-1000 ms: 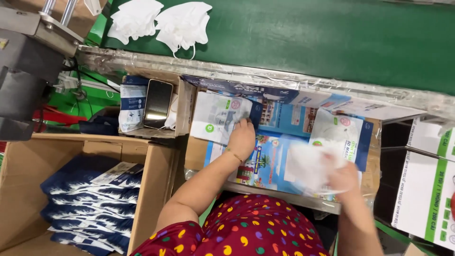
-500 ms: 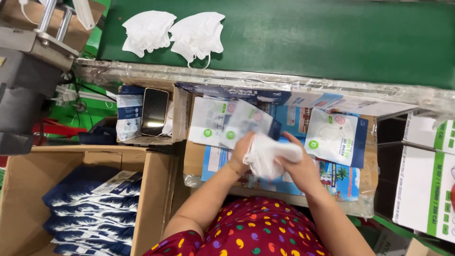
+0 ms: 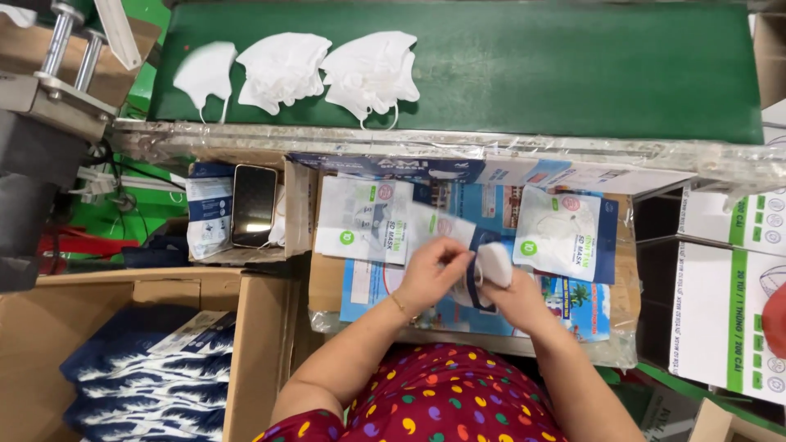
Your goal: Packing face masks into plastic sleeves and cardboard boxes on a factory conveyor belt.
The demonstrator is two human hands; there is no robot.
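Nearest of all, a red top with coloured dots is being worn. At the near left, dark blue packets (image 3: pixel 135 372) are being kept in an open brown box (image 3: pixel 254 344).

Just past the top, a clear pouch (image 3: pixel 438 233) with a dark blue edge is being held by the left hand (image 3: pixel 430 270), fingers pinched on its mouth. A folded white mask (image 3: pixel 494 263) is being gripped by the right hand (image 3: pixel 512 299), and it is touching the pouch's open end. Both are being held over a cardboard work tray (image 3: pixel 323 282) lined with blue printed sheets.

On the tray, a flat white packet with a green dot (image 3: pixel 363 219) is lying at the left, and another one (image 3: pixel 561 233) at the right, with a little bare room between them. A dark phone (image 3: pixel 253 205) is resting in a small box further left. White cartons with green stripes (image 3: pixel 725 315) are being stacked at the right edge.

Farther off, past a shiny metal rail, three white masks (image 3: pixel 303 74) are lying on the left part of a wide green belt (image 3: pixel 573 74); much open green room is being left to the right.
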